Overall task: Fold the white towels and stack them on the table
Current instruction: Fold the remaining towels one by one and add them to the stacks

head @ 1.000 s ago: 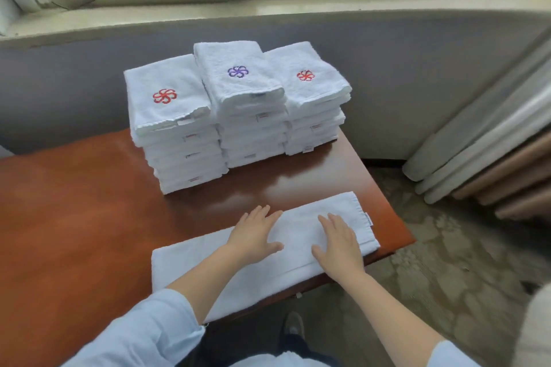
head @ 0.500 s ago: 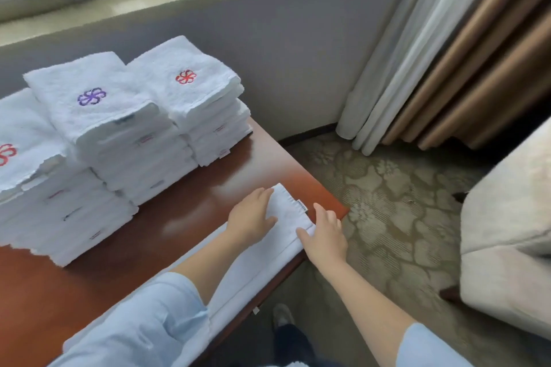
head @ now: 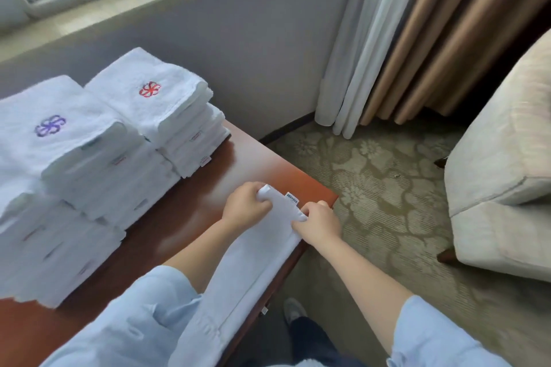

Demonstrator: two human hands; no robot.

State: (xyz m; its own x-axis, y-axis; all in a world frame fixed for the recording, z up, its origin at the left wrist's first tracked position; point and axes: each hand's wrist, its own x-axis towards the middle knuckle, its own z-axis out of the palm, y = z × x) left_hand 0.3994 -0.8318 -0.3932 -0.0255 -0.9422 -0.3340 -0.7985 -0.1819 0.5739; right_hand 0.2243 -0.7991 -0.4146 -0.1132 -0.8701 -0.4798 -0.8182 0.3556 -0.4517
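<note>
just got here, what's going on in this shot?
A person is mid-fold on a white towel, which lies as a long strip along the near edge of the wooden table. The left hand and right hand each pinch a corner of its far end, beside the small label. Stacks of folded towels with red and purple embroidered logos sit further back.

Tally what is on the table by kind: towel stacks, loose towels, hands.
Towel stacks: 3 (red-logo stack, purple-logo stack, front stack, blurred)
Loose towel: 1
Hands gripping its end: 2 (left hand, right hand)
Total: 6
</note>
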